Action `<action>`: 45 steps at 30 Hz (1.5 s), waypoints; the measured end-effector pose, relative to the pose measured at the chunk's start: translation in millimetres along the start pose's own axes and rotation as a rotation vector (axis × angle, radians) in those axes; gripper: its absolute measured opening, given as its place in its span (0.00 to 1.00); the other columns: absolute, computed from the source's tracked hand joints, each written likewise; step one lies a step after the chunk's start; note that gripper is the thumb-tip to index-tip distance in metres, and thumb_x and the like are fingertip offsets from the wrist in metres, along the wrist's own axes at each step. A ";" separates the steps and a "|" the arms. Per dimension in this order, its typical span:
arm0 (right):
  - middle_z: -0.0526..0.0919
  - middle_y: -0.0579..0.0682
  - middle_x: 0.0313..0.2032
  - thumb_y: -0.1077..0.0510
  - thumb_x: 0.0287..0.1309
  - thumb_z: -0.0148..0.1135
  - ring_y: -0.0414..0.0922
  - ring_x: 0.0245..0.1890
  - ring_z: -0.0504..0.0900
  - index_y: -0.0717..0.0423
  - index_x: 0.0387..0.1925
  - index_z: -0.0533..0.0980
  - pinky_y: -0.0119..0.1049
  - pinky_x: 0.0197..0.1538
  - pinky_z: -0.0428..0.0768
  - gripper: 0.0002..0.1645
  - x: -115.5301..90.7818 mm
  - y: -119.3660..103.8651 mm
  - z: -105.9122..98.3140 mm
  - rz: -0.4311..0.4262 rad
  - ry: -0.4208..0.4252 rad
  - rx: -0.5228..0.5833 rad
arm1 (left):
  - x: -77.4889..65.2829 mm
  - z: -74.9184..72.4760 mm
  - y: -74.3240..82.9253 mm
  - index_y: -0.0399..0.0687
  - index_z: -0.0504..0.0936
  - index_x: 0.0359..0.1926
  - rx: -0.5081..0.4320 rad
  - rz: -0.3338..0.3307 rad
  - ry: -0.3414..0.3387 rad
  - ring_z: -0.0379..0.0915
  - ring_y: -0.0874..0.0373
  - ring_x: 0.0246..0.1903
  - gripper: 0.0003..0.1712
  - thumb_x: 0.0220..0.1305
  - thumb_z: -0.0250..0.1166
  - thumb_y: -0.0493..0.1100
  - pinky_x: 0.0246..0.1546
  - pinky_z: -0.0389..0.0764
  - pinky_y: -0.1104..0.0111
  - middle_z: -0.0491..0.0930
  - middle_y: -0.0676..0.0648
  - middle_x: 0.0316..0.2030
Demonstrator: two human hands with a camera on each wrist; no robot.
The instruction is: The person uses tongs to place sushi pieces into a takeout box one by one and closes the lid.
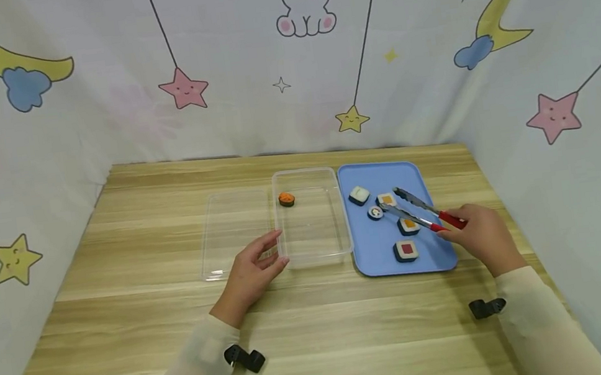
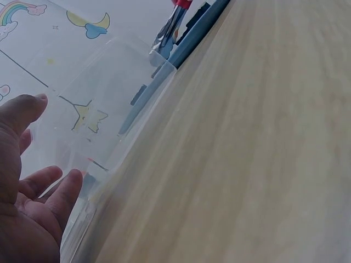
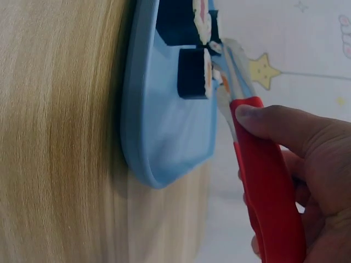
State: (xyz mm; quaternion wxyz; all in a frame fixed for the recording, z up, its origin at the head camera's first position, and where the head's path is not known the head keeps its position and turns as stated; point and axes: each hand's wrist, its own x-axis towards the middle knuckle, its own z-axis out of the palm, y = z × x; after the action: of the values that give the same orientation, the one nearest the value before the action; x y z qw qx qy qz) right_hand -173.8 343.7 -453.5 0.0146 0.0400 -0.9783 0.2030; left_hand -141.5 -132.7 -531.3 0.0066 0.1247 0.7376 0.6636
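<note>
My right hand (image 1: 484, 238) grips red-handled metal tongs (image 1: 420, 221) above the right side of a blue tray (image 1: 372, 257). The tongs' arms are spread, their tips near a sushi piece with an orange centre (image 1: 386, 200). Also on the tray lie a white-topped piece (image 1: 359, 195), a small round roll (image 1: 375, 213), another orange-centred piece (image 1: 408, 226) and a red-centred piece (image 1: 406, 251). My left hand (image 1: 251, 273), fingers loosely bent, is at the left side of a clear plastic container (image 1: 317, 255). One orange-topped sushi piece (image 1: 287, 199) sits inside the container, towards its back left.
A clear flat lid (image 1: 235, 230) lies on the wooden table (image 1: 135, 264), left of the container and partly behind my left hand. The container's right side adjoins the tray. A printed curtain (image 1: 247, 119) closes off the table's back and sides.
</note>
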 end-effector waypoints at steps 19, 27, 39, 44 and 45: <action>0.87 0.60 0.42 0.51 0.55 0.81 0.55 0.36 0.81 0.64 0.54 0.85 0.43 0.37 0.81 0.30 3.5 -4.3 3.5 -0.012 0.005 -0.003 | -1.9 1.0 -0.3 0.38 0.75 0.70 -0.004 -0.021 0.000 0.70 0.41 0.68 0.34 0.64 0.74 0.35 0.61 0.81 0.63 0.71 0.41 0.71; 0.87 0.61 0.42 0.50 0.56 0.80 0.55 0.36 0.81 0.64 0.55 0.85 0.44 0.37 0.82 0.30 3.9 -7.7 -0.8 0.009 0.007 0.001 | -1.3 0.5 0.3 0.37 0.75 0.70 -0.008 -0.016 0.000 0.70 0.40 0.69 0.34 0.64 0.75 0.35 0.62 0.81 0.62 0.71 0.40 0.71; 0.87 0.60 0.41 0.51 0.56 0.80 0.55 0.36 0.82 0.64 0.52 0.86 0.42 0.36 0.83 0.27 8.1 -19.2 -11.2 -0.034 0.075 0.045 | -0.2 0.1 -1.9 0.37 0.75 0.70 0.002 -0.007 0.005 0.70 0.41 0.68 0.34 0.65 0.74 0.35 0.61 0.81 0.65 0.71 0.40 0.71; 0.87 0.60 0.42 0.48 0.57 0.80 0.56 0.38 0.81 0.62 0.53 0.86 0.44 0.37 0.85 0.29 12.8 -30.5 -16.5 -0.038 0.069 0.053 | 0.3 -0.3 -0.9 0.37 0.75 0.70 0.003 -0.010 0.003 0.71 0.41 0.68 0.34 0.64 0.74 0.35 0.61 0.81 0.64 0.71 0.40 0.71; 0.87 0.59 0.43 0.47 0.57 0.80 0.56 0.38 0.81 0.62 0.54 0.86 0.44 0.37 0.85 0.29 14.1 -33.3 -17.3 -0.045 0.068 0.056 | 0.2 -0.5 -0.5 0.37 0.75 0.70 0.003 -0.010 0.002 0.71 0.41 0.68 0.34 0.64 0.74 0.35 0.61 0.81 0.64 0.71 0.40 0.71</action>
State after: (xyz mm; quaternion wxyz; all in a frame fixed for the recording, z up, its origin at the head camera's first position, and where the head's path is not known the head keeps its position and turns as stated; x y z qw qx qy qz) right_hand -184.8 319.0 -423.8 0.0514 0.0552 -0.9700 0.2310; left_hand -141.9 -133.2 -531.7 0.0091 0.1203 0.7393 0.6625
